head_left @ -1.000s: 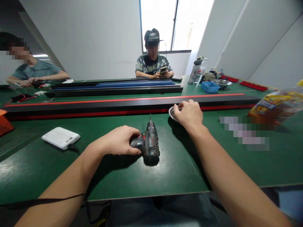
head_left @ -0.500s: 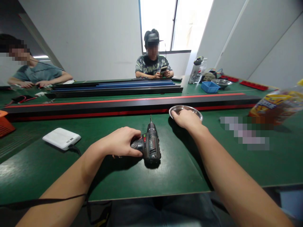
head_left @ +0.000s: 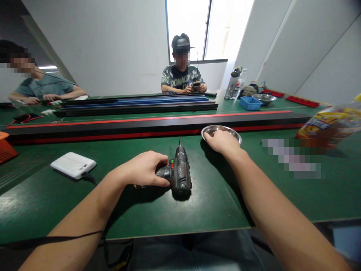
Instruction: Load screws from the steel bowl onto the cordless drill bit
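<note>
My left hand (head_left: pixel 146 168) is wrapped round the handle of a black cordless drill (head_left: pixel 180 175). The drill lies on its side on the green table, its thin bit pointing away from me at the long black and red bar (head_left: pixel 158 124). Over the near rim of a shallow steel bowl (head_left: pixel 233 134) reaches my right hand (head_left: pixel 220 140), its fingers curled down inside. The fingertips and whatever they pinch are hidden from view.
A white power bank (head_left: pixel 73 165) with a black cable lies left of the drill, near an orange basket (head_left: pixel 7 146). On the right stands a snack bag (head_left: pixel 329 126). Behind the bar are dark and blue strips (head_left: pixel 158 101), a blue bin (head_left: pixel 250 103) and two seated people.
</note>
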`<state>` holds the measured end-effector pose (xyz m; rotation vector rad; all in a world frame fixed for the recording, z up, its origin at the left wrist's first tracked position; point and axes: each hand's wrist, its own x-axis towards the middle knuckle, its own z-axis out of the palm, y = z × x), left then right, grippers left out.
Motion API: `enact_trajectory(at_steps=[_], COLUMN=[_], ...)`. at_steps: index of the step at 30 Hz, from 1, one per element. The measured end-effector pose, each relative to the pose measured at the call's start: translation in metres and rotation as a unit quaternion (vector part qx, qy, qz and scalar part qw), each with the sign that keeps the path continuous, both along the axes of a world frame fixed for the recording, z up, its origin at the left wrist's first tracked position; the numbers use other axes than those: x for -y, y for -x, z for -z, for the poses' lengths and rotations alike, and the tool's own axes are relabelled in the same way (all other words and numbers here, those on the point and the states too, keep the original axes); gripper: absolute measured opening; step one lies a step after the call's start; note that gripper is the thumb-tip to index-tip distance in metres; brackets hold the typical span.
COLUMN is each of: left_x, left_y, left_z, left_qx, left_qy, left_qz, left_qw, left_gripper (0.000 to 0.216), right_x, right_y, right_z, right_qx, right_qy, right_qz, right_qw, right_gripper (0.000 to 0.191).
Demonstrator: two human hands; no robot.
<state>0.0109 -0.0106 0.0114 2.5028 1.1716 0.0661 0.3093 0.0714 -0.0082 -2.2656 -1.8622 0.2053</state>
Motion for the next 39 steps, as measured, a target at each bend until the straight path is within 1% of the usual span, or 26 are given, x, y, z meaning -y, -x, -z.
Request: enact_trajectory(at_steps=[5,13,20,25,33,39], left_x=[-0.0001,-0.0012,0.0007,0.0012,0.0012,0.0004], left_y=[-0.0005,-0.0001,-0.0014,-0.001,-0.0009,-0.0021], left_z=[-0.0004,-0.0003,-0.0019,-0.0006,0.0008,-0.0011], left_qx=[-0.002,-0.006,-0.012,-0.02,-0.011,-0.011], left_qy=[0.0,0.0,-0.001,-0.011,-0.005,-0.004], left_qz=[-0.001,0.0,0.0,-0.012,-0.016,-0.003], left_qw=[1.0,1.0,1.0,1.0,1.0,1.0], left_gripper=[0.038,0.037,0.036,0.038,0.037,0.038], right_x=[0.0006,0.0007,-0.0017,-0.0026,-0.0046,-0.0046], right_y=[0.0001,-0.0001,-0.0025,-0.0026,-0.0044,-0.0042], right_z=[0.0005,0.0001,0.0034,0.0046,0.0079,0.0073], right_qx=[0.002,0.0,0.013,0.015,0.013,0.018], right_qy=[-0.019,-0.051,-0.084,-0.087,-0.106,-0.114], right_qz=[0.001,0.0,-0.006,-0.009,-0.019,-0.026], right_qw=[1.0,0.999,0.996,0.996,0.994,0.993], right_gripper=[0.072,0.052,0.043,0.041,0.039,0.037])
